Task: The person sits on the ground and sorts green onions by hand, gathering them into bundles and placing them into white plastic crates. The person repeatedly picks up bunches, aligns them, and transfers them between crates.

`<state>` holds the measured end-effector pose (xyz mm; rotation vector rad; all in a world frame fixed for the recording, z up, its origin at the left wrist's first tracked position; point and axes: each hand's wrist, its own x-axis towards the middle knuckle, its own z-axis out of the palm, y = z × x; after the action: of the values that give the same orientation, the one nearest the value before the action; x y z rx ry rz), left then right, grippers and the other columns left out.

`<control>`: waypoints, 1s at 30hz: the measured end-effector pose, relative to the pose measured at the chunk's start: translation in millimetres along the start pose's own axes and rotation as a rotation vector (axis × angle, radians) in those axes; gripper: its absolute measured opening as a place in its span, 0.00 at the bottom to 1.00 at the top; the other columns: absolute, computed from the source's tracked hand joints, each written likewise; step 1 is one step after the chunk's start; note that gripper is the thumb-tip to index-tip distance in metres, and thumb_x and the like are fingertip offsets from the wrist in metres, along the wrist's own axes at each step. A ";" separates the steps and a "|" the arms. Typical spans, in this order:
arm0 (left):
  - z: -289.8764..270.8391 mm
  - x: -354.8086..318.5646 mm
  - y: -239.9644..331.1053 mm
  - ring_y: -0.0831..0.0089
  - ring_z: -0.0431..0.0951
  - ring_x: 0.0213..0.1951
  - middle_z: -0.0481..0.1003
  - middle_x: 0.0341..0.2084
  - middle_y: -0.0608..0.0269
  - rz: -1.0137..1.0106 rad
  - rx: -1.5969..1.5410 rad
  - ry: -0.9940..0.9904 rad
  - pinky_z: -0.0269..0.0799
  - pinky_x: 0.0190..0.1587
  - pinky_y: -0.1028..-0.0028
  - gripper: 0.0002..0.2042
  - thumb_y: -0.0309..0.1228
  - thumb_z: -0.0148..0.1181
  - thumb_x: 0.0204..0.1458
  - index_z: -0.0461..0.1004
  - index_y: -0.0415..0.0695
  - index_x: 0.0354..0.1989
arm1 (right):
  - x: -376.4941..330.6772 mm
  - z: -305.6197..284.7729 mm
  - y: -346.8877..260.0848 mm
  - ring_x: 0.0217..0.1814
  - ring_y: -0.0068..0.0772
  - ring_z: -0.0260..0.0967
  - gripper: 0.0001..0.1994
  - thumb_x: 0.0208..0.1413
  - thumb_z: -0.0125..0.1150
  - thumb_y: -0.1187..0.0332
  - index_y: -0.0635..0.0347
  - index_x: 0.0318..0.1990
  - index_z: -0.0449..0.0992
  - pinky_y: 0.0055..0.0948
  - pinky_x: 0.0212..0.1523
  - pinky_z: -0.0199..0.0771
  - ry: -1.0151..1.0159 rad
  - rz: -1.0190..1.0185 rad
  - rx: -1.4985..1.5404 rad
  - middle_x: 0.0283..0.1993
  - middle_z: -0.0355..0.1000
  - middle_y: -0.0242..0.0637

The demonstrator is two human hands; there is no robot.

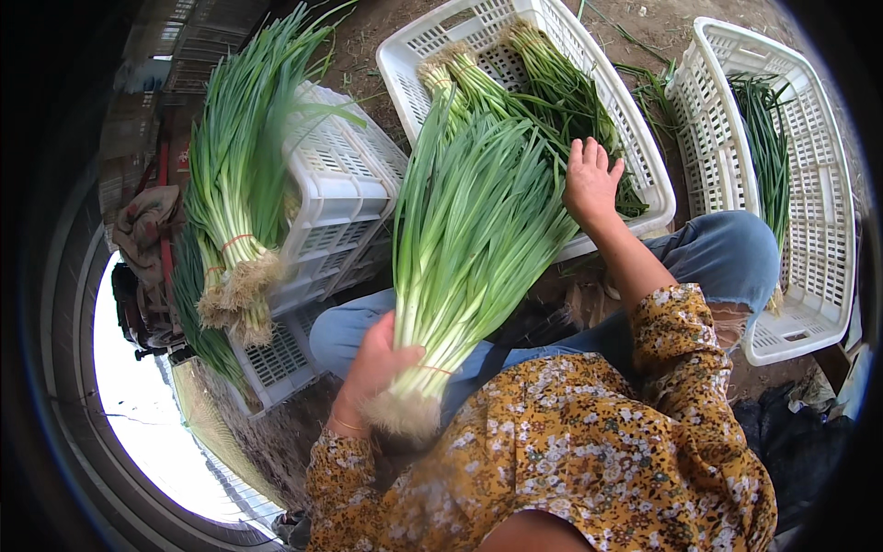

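My left hand (372, 363) grips a tied bundle of green onions (460, 239) near its white root end, just above my lap. The long green leaves fan up toward the middle white crate (644, 147). My right hand (589, 184) lies flat with fingers spread on the leaf tips at the crate's front edge. Inside that crate lie more green onion bunches (543, 83). A thin band rings the bundle near the roots.
A stack of white crates (340, 202) on the left carries tied green onion bundles (235, 184) hanging roots-down. Another white crate (809, 184) on the right holds a few green stalks (768, 147). Bare soil lies around. Cloth and dark items sit far left.
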<state>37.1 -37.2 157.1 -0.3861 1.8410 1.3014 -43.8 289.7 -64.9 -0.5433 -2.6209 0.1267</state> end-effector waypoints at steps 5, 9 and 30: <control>8.4 -3.0 0.5 0.70 0.78 0.41 0.75 0.44 0.54 0.089 -0.011 0.001 0.77 0.46 0.71 0.28 0.21 0.59 0.44 0.63 0.33 0.58 | -8.8 -33.9 -30.9 0.48 0.45 0.70 0.14 0.48 0.58 0.73 0.59 0.44 0.74 0.38 0.49 0.70 -0.715 -0.269 0.876 0.39 0.75 0.42; 9.7 -3.8 2.9 0.70 0.76 0.44 0.73 0.47 0.54 0.087 -0.021 -0.018 0.74 0.49 0.71 0.31 0.23 0.62 0.44 0.60 0.33 0.60 | -29.5 -19.9 -31.6 0.39 0.48 0.73 0.12 0.50 0.59 0.70 0.60 0.44 0.74 0.39 0.43 0.73 -0.796 0.094 0.898 0.36 0.75 0.45; 7.5 -4.9 7.1 0.71 0.73 0.51 0.71 0.52 0.55 0.010 0.089 -0.054 0.68 0.56 0.72 0.38 0.31 0.67 0.44 0.55 0.31 0.64 | -19.5 -34.4 -40.7 0.44 0.38 0.68 0.07 0.51 0.61 0.64 0.53 0.35 0.77 0.37 0.47 0.65 -0.732 -0.707 0.772 0.36 0.73 0.33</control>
<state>38.9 -28.6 164.5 -0.2921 1.8501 1.2207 -26.7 244.5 -35.2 0.8264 -2.9030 1.2111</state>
